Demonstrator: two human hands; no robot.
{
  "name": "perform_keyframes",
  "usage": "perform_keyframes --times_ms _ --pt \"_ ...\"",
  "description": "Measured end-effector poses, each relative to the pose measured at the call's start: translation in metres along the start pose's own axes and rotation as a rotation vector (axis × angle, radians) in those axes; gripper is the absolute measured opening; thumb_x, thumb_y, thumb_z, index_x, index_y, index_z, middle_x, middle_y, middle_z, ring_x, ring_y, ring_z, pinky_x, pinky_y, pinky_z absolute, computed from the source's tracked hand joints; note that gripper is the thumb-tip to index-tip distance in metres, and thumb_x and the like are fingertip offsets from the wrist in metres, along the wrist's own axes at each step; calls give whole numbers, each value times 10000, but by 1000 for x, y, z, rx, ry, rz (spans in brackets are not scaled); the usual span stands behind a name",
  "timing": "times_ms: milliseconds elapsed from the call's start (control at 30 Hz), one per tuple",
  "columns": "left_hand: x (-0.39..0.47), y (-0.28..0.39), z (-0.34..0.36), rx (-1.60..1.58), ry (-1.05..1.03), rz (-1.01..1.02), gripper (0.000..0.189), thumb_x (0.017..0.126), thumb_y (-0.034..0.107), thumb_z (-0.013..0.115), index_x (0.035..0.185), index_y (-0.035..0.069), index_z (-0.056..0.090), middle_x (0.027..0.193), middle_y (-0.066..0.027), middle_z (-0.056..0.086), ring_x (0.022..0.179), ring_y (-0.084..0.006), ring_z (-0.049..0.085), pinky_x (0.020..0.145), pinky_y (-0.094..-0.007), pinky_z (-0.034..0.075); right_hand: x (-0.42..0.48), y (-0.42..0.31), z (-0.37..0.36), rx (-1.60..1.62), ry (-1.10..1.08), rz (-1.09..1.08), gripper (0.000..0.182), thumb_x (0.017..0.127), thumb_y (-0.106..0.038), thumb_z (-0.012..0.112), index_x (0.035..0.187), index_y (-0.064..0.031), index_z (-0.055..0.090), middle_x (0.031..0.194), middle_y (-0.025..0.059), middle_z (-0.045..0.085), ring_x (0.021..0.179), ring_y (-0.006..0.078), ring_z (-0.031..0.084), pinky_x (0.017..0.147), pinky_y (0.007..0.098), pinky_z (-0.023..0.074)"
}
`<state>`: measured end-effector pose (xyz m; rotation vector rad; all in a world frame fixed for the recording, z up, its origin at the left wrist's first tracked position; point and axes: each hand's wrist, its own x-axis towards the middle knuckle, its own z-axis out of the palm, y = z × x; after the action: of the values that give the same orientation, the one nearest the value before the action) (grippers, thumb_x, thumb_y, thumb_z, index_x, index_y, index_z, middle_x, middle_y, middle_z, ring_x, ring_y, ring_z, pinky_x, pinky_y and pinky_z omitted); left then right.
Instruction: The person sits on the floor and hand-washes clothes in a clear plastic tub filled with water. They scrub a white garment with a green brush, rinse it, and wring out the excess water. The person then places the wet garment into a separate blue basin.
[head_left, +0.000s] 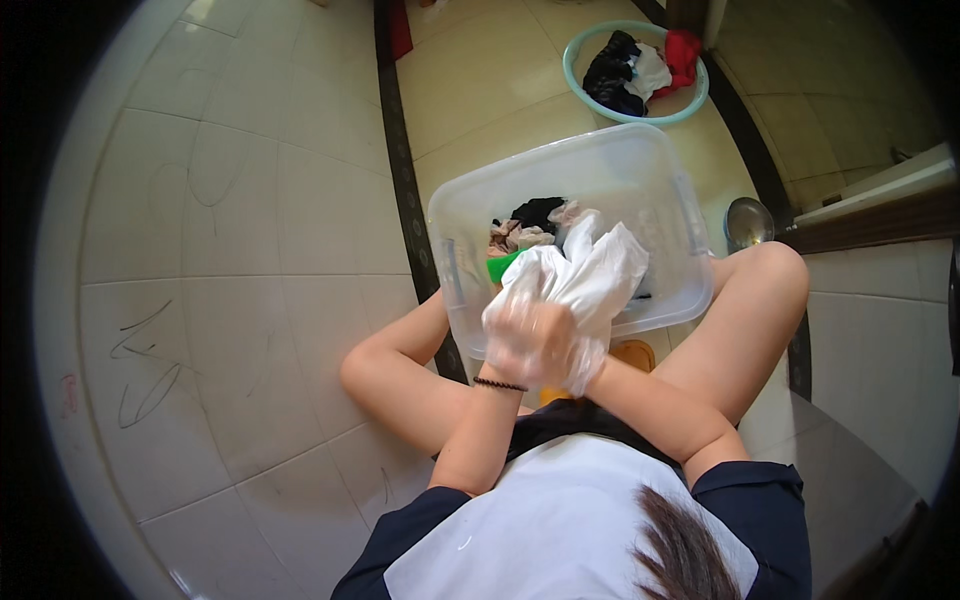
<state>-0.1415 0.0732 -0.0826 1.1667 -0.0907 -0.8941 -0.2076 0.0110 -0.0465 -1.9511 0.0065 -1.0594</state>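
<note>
A wet-looking white cloth (592, 274) is bunched between my two hands over the near side of a translucent plastic tub (667, 217). My left hand (506, 337), with a dark bead bracelet at its wrist, and my right hand (559, 334) are pressed together around the cloth; both seem to wear clear plastic gloves and are blurred. In the tub, beyond my left hand, lie a black cloth (538, 213), crumpled beige fabric (517, 237) and a green object (504, 265), partly hidden by the white cloth.
A pale green basin (574, 71) with black, white and red clothes stands on the tiled floor beyond the tub. A metal bowl (750, 223) is near my right knee. A tiled wall (232, 225) rises at the left; a door frame (877, 225) is at the right.
</note>
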Motion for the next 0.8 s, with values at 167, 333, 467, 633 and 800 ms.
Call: perform_keyframes --times_ms 167,333,467,633,800 --pt "-12 18 43 -24 186 -255 292 901 225 477 1136 53 498 953 -21 560 809 -123 538 702 -242 458 -7 47 -9 -385 54 95 85 744 -113 598 708 -47 557 548 97 527 493 262 533 443 350 435" --pt "16 -31 -35 -336 -54 -166 254 910 249 461 1065 58 522 879 -29 532 778 -135 526 726 -256 463 -9 14 12 -240 72 -46 73 721 -116 610 683 -79 560 548 80 525 478 264 527 418 364 422" --pt "1 5 -14 -138 -163 -138 378 887 335 491 1149 62 481 1046 -58 559 910 -151 560 787 -275 476 -6 16 -3 -201 4 214 120 778 -180 586 795 -61 598 679 129 579 627 303 569 571 368 474" --pt "6 60 13 -97 45 -422 337 873 376 516 1009 75 587 917 -65 626 845 -180 600 775 -292 486 -28 101 -2 773 53 952 365 840 -223 587 1114 -7 480 896 59 559 811 128 540 753 260 449" --pt "12 112 8 31 -186 -316 463 855 486 497 1009 62 599 979 -77 627 885 -205 597 813 -343 477 -36 109 -22 916 -539 1082 527 805 -166 604 1259 -22 378 975 60 541 865 112 512 798 255 427"
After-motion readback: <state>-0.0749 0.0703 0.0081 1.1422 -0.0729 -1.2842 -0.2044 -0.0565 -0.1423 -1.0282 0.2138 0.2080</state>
